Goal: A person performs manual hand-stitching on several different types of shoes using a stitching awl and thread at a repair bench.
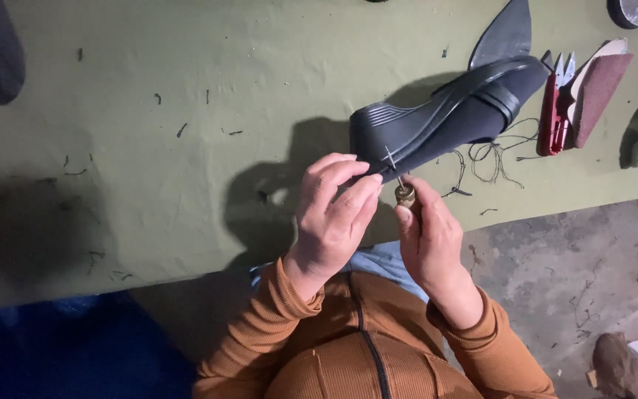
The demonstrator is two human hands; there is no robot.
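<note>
Left grip: the left hand point(331, 214) was curled, its fingers pressed on the heel end of the shoe point(444, 111), just beside the needle.
Right grip: the right hand point(430, 240) was pinched around the awl point(405, 193), thumb and fingers wrapped on its brass collar.
Awl: its thin needle point(393, 166) went up and left into the edge of the sole, between the two hands.
Shoe: black, lying on its side on the bench point(149, 148), heel end near the hands, toe pointing up and right; its upper stood up behind the sole.
Thread: dark thread point(492, 159) lay in loose loops on the bench just below the toe.
Snips: red snips point(555, 103) lay right of the toe, close to it.
Block: a brown sanding block point(596, 85) lay touching the snips on their right.
Bench: covered with green cloth, with small dark thread bits scattered on it.
Sleeves: both arms wore orange ribbed sleeves point(260, 332).
</note>
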